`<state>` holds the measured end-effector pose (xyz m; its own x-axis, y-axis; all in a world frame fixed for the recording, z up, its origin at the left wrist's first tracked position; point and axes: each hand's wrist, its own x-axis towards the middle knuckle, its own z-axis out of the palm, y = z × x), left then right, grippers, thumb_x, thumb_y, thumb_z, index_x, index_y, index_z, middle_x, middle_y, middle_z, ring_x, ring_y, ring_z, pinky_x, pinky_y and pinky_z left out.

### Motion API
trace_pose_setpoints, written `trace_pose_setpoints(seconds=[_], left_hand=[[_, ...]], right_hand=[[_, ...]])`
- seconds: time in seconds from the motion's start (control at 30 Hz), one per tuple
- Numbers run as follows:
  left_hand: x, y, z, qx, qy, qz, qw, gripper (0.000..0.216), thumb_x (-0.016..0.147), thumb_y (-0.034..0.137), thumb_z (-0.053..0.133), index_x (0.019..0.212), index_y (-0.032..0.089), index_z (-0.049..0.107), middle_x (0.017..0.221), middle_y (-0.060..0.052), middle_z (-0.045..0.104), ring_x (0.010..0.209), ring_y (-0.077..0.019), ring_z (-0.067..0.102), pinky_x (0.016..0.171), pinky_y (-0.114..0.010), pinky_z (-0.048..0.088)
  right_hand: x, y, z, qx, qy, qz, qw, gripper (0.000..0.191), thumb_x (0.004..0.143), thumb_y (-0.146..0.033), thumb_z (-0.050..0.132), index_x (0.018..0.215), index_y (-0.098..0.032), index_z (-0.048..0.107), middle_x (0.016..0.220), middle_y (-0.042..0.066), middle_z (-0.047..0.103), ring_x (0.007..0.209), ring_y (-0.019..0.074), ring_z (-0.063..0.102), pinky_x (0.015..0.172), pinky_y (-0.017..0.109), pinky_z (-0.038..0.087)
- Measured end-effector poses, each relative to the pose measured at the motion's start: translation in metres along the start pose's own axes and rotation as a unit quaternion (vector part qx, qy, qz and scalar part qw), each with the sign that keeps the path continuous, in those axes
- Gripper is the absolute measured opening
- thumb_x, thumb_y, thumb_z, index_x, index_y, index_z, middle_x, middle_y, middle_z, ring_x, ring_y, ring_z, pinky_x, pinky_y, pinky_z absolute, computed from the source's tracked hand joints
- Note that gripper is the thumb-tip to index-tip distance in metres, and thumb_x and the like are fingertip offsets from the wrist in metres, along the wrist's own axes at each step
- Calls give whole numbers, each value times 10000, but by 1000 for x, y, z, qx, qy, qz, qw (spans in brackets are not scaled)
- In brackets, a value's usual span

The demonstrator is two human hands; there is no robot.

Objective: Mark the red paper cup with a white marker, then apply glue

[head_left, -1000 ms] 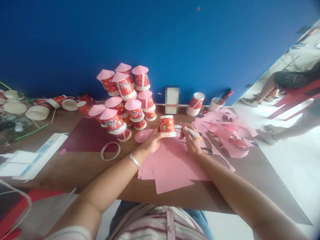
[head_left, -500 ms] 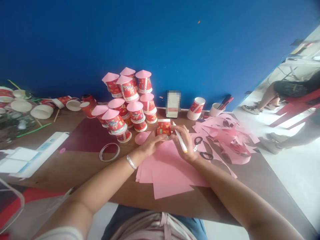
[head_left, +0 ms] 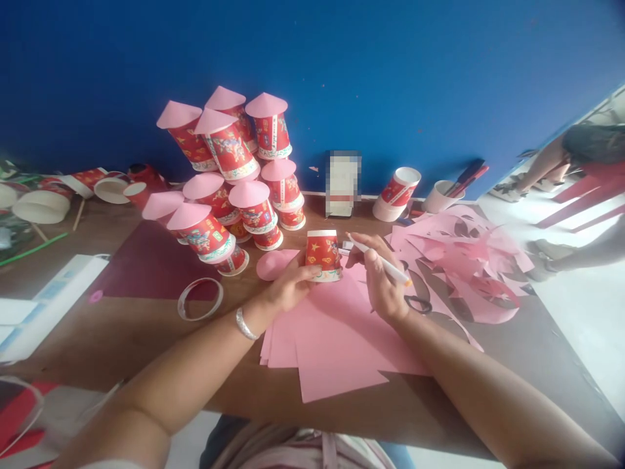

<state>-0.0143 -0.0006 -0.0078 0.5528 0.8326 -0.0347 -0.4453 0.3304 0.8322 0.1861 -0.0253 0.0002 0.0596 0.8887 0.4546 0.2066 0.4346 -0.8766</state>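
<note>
My left hand (head_left: 289,288) grips a red patterned paper cup (head_left: 322,257) near its rim, with the cup upside down above the pink paper sheets (head_left: 336,365). To the right of the cup, my right hand (head_left: 383,290) is closed round a slim white pen (head_left: 383,262) with an orange end near the palm. The pen's narrow end points up and left, apart from the cup. A pink paper cone (head_left: 274,266) lies just beyond my left hand. Black-handled scissors (head_left: 418,304) are partly hidden behind my right hand.
Upside-down red cups with pink cone tops (head_left: 228,153) are stacked at the back left. A phone (head_left: 342,189) leans on the blue wall. Cut pink scraps (head_left: 459,260) and a pen holder (head_left: 438,197) are at right. A tape-like ring (head_left: 183,301) lies left.
The cup now stands more upright in view, showing more of its side. My right hand and the pen have moved right, away from it. The camera view has shifted closer.
</note>
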Motion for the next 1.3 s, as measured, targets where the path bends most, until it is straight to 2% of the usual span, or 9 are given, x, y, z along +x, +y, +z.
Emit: trace_pose_setpoints(seconds=[0.13,0.27,0.47,0.63,0.8,0.97,1.07,1.13,1.3], left_hand=[[1,2,3,12,2,2,1000,357,834,364,781,1142,185,765,1201,-120,772,1155,-306,715,1013,-433,558],[3,2,3,25,1,1,1000,370,817,368,790,1131,173,776,1152,-116,769,1105,-277,707,991,-393,545],[3,0,-1,-25,33,-28,999,398,770,342,832,1115,165,746,1026,-78,766,947,-218,704,878,-345,534],[5,0,1,-7,7,-24,1000,402,796,347,811,1147,164,745,1084,-98,773,1017,-248,707,921,-367,524],[6,-3,3,50,13,-6,999,425,814,342,826,1185,169,713,1138,-94,738,1052,-232,674,946,-362,521],[3,-1,9,89,29,-10,996,484,807,360,865,1211,201,651,1091,-66,711,1050,-237,665,957,-405,528],[2,-1,16,142,11,-2,990,405,829,349,858,1133,185,646,1036,-59,697,1037,-229,664,955,-406,522],[2,-3,20,144,16,7,989,446,841,363,845,1177,191,608,1069,-68,691,1059,-238,667,949,-416,525],[0,-8,23,187,79,36,979,622,746,321,917,1205,215,511,1120,-47,661,1040,-209,651,906,-379,526]], right_hand=[[4,10,5,122,38,75,989,392,1014,-602,569,1084,-243,709,810,6,642,710,170,641,669,355,570],[7,13,10,194,67,134,970,339,921,-572,721,922,-247,625,741,-30,633,621,134,613,570,285,518],[13,21,10,252,103,198,942,407,812,-541,835,843,-242,561,662,-60,615,535,100,568,515,238,470],[14,28,9,264,99,200,938,394,801,-520,849,835,-236,579,672,-56,639,546,97,579,507,226,464],[14,21,3,184,86,132,970,347,864,-506,800,863,-236,581,703,-45,678,588,126,641,574,277,536],[12,-6,-1,17,65,-22,997,189,959,-341,713,879,-241,573,656,-48,662,578,135,639,587,296,530],[9,-20,0,-70,26,-145,987,119,954,-229,696,895,-238,593,757,-8,701,668,152,684,599,297,545],[7,-24,2,-114,12,-187,976,133,936,-168,699,924,-244,589,797,-5,716,676,147,696,581,276,545],[2,-23,10,-190,-1,-263,946,188,916,-122,698,975,-263,588,801,-20,718,685,148,727,564,250,562]])
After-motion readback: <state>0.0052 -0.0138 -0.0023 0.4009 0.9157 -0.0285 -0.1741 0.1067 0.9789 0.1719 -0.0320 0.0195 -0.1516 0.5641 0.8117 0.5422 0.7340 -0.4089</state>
